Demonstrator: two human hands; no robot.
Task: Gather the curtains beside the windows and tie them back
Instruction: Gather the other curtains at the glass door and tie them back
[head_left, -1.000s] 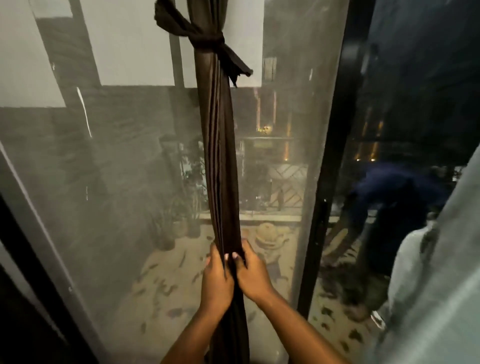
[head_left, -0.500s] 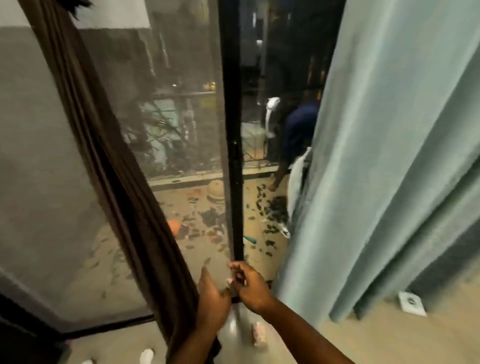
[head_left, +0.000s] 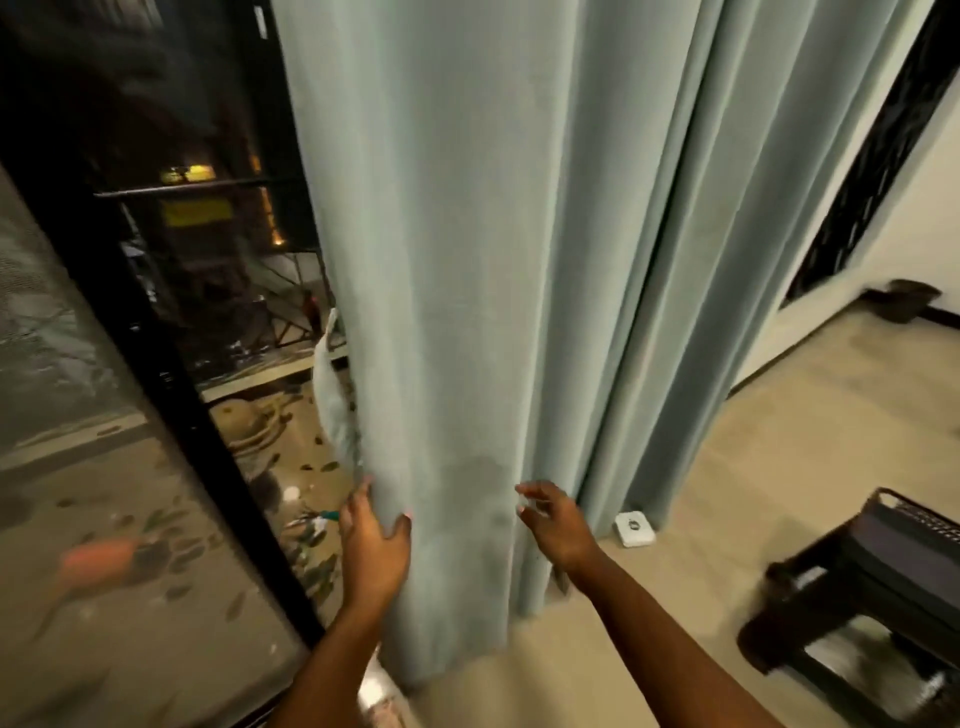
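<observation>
A pale green curtain (head_left: 493, 270) hangs loose in wide folds down to the floor, filling the middle of the view. My left hand (head_left: 375, 545) grips its left edge low down, thumb in front of the cloth and fingers behind it. My right hand (head_left: 553, 519) hovers at the curtain's right side with fingers loosely spread, close to the fabric, and I cannot tell whether it touches. The brown curtain is out of view.
A black window frame (head_left: 171, 395) slants down the left, with glass and a night-time balcony behind it. A white lining strip (head_left: 332, 395) shows behind the curtain's edge. A dark stool (head_left: 857, 582) stands at the right on the beige floor, and a small white box (head_left: 631, 527) lies near the curtain's hem.
The view swung right from the tied brown curtain to the pale green one. Both hands let go of the brown curtain; my left hand took the green curtain's left edge.
</observation>
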